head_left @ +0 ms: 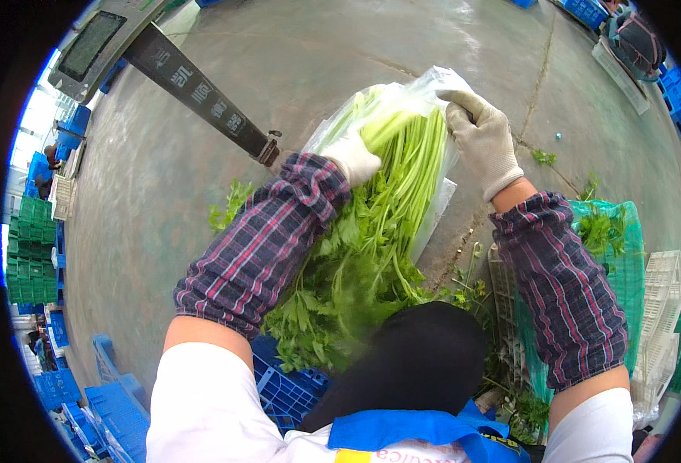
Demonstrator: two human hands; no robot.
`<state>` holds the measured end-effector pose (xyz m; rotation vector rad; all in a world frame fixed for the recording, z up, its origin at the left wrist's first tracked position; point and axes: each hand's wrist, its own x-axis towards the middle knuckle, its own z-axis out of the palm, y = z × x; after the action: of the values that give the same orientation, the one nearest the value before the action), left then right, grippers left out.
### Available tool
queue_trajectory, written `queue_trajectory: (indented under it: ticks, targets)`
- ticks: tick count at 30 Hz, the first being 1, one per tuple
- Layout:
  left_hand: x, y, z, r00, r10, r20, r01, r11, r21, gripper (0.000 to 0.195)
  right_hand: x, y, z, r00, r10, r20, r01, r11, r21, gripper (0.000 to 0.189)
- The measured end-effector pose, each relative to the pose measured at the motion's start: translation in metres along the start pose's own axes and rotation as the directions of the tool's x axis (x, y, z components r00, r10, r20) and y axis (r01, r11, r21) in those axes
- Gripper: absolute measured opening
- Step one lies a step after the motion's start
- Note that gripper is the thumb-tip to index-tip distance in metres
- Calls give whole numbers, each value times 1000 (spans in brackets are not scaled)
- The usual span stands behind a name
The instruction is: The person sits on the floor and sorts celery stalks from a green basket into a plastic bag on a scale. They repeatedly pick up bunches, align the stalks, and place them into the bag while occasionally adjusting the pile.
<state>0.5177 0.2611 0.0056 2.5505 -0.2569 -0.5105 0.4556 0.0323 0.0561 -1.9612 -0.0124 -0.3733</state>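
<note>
A large bunch of leafy celery (416, 156) lies before me, stalk ends pointing away and leaves towards my knee. Its stalk ends are inside a clear plastic bag (369, 98). My left hand (355, 162), in a white knit glove, is closed around stalks at the left of the bunch. My right hand (482, 136), gloved too, pinches the bag's rim at the upper right, beside the stalk ends. The fingertips of my left hand are partly hidden among the stalks.
A platform scale's post (201, 92) and display head (91, 46) stand at the upper left. Right of my knee are a white plastic crate (505, 312) and a green plastic sack (633, 254) with celery leaves. A blue plastic crate (285, 388) lies beneath the leaves. Celery scraps (543, 157) litter the concrete floor.
</note>
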Motion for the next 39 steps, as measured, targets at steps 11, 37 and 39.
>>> queue_trajectory:
  ticks: [11, 37, 39]
  targets:
    - [98, -26, 0, 960, -35, -278, -49, 955, -292, 67, -2, -67, 12, 989, -106, 104, 100, 993, 56, 36]
    - [10, -55, 56, 972, -234, -33, 235, 942, 239, 106, 0, -47, 13, 969, -108, 220, 75, 986, 151, 45]
    - [16, -51, 70, 963, -266, -39, 267, 925, 270, 105, 2, -47, 16, 972, -100, 214, 78, 991, 106, 46]
